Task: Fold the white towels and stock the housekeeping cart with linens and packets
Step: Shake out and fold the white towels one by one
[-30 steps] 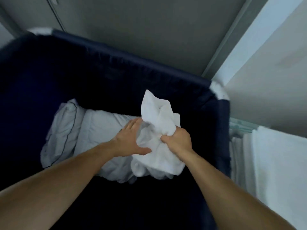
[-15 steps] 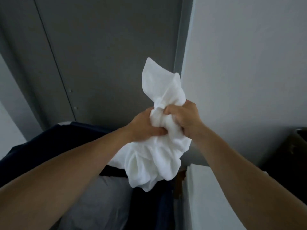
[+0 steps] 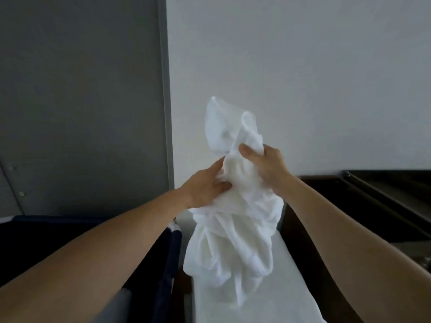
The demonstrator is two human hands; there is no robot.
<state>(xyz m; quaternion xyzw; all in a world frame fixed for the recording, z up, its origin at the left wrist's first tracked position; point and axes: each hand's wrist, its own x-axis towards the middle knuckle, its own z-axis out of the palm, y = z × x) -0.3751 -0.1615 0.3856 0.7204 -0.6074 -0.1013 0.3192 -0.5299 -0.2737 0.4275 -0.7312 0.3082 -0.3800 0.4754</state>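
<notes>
Leftmost, down low, sits the dark bin (image 3: pixel 35 238), its navy cloth wall running under my left forearm, with a grey door (image 3: pixel 81 89) behind it. My left hand (image 3: pixel 205 186) comes next: it is closed on the towel (image 3: pixel 233 229), thumb and fingers pinched into the bunched cloth at its left side. The towel itself hangs in the air between both hands, crumpled, a loose peak standing above my grip and the bulk drooping below, its lowest folds near or just touching the white surface (image 3: pixel 279 287) underneath; I cannot tell which. My right hand (image 3: pixel 263 163) is clenched around the towel a little higher, thumb pressed over the front of the wad. Right of that, past my forearm, runs a dark bench (image 3: pixel 373 206) along the pale wall (image 3: pixel 303 66).

By my reckoning this is the very start of folding one towel: it is out of the bin but not yet opened, and nothing in sight is folded. The next move calls for finding an edge, so I would loosen one hand, run it along the hem to a corner, and draw my hands apart until the cloth hangs flat. Only then can it be laid down on the white surface and folded.
</notes>
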